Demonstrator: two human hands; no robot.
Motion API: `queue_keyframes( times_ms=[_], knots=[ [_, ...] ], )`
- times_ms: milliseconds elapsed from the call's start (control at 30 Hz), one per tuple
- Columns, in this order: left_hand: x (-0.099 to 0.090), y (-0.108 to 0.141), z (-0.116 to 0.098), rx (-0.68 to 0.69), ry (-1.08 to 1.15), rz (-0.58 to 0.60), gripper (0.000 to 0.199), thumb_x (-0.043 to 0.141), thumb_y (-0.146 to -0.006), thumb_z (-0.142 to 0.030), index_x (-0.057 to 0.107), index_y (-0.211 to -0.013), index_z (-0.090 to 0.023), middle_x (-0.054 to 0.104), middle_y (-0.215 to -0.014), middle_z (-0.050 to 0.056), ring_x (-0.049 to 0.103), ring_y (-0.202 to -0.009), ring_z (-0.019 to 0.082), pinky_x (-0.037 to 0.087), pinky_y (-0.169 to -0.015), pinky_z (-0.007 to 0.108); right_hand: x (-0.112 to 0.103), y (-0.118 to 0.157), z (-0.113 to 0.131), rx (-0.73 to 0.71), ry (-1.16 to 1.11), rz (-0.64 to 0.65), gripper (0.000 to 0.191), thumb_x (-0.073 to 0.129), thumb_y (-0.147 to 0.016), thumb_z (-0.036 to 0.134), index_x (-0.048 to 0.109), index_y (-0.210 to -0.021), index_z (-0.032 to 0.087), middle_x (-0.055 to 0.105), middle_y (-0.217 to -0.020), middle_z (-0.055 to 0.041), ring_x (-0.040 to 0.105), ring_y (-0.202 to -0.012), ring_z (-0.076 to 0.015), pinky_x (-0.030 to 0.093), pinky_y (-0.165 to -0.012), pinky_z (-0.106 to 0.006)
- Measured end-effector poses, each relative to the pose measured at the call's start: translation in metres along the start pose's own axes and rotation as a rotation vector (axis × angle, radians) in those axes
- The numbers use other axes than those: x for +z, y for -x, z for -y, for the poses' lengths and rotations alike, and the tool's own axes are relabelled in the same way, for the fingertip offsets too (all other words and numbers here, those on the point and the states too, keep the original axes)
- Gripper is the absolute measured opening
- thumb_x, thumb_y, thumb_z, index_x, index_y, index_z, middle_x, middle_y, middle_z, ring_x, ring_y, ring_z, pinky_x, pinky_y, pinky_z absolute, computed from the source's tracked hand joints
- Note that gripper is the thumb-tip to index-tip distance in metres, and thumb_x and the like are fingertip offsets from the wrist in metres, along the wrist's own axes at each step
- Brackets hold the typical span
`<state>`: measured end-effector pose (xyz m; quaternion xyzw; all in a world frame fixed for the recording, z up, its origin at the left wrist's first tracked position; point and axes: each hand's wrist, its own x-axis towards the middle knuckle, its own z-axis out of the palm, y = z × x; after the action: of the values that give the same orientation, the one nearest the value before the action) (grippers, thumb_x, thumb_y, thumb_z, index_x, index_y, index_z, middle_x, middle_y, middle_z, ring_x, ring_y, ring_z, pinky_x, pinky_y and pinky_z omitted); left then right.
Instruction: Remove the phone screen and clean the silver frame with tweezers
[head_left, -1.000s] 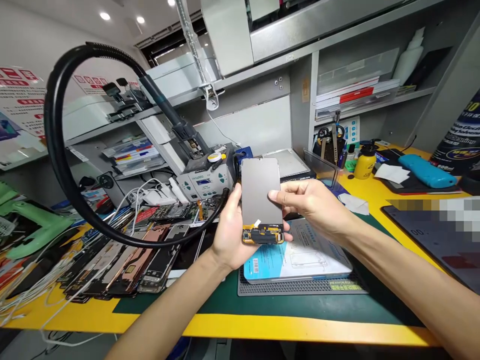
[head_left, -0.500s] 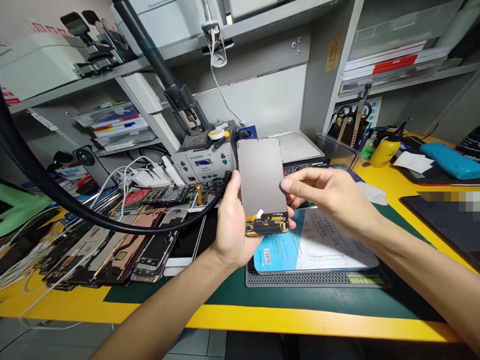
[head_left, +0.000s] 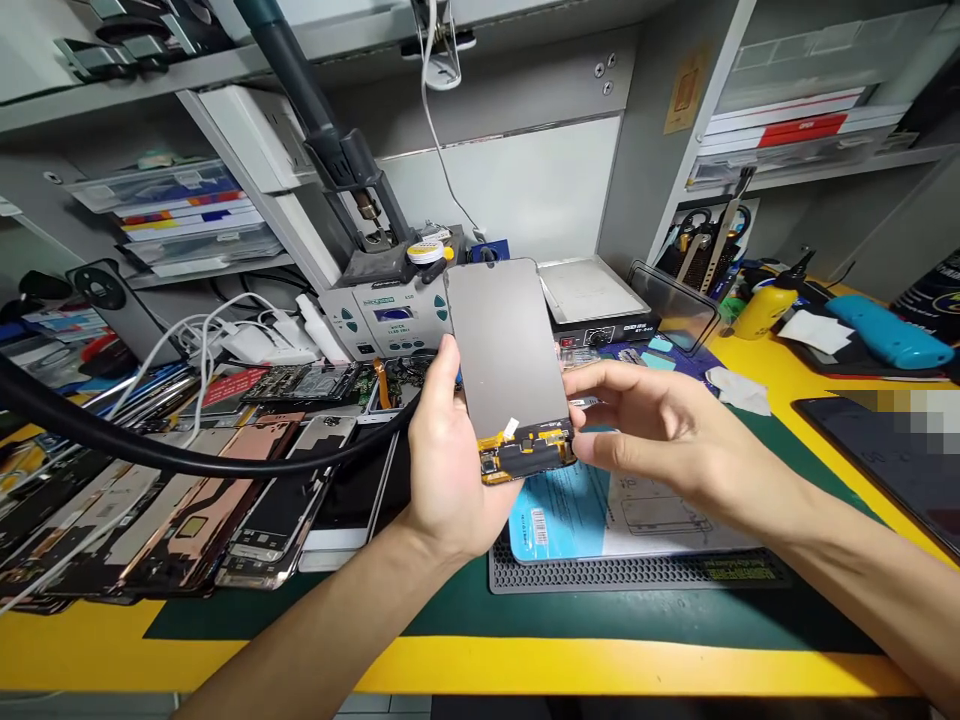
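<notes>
A phone screen (head_left: 510,340) is held up above the bench, its plain grey back facing me. Black-and-gold flex parts and a small white tab show along its lower end. My left hand (head_left: 450,460) is closed around its left edge, the thumb lying along the side and the palm beneath. At the right edge, my right hand (head_left: 660,430) touches the screen, with the thumb at the lower corner and the index finger higher up; its other fingertips are partly hidden. Below the screen lies a blue-and-white package (head_left: 570,515) on a grey perforated mat (head_left: 600,575).
Several phone screens and frames (head_left: 225,500) are laid out at left, crossed by a thick black hose (head_left: 225,462). Behind stand a hot-air station (head_left: 401,315) and a flat heating plate (head_left: 592,290). A yellow bottle (head_left: 765,305) and a dark tablet-like panel (head_left: 885,460) are at right.
The screen has shifted slightly left and tilted. My right thumb has slid down from the middle of the right edge to the lower corner. The camera view has shifted too.
</notes>
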<state>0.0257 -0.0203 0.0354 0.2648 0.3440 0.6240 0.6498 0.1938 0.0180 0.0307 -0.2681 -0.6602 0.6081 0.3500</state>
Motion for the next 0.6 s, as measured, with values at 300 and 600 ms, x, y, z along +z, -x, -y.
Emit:
queue_keyframes(
  times_ms=[300,600],
  knots=[
    [0.002,0.003,-0.002,-0.014,0.134,0.079,0.066,0.026,-0.102,-0.060,0.076,-0.103,-0.016,0.076,-0.105,0.011,0.073,-0.101,0.031,0.060,-0.086,0.043,0.005,0.004,-0.008,-0.063,0.079,-0.003,0.041,0.081,-0.081,0.017,0.068,-0.118,0.028,0.060,-0.093,0.0002,0.059,-0.093,-0.0187,0.053,-0.080,-0.029],
    [0.002,0.005,-0.005,-0.015,0.189,0.176,0.068,0.024,-0.103,-0.058,0.077,-0.096,-0.015,0.075,-0.107,0.012,0.073,-0.103,0.032,0.060,-0.089,0.045,0.009,0.002,-0.012,-0.046,0.062,-0.029,0.038,0.080,-0.084,0.020,0.067,-0.117,0.033,0.059,-0.093,0.0018,0.061,-0.100,-0.0208,0.053,-0.085,-0.031]
  ],
)
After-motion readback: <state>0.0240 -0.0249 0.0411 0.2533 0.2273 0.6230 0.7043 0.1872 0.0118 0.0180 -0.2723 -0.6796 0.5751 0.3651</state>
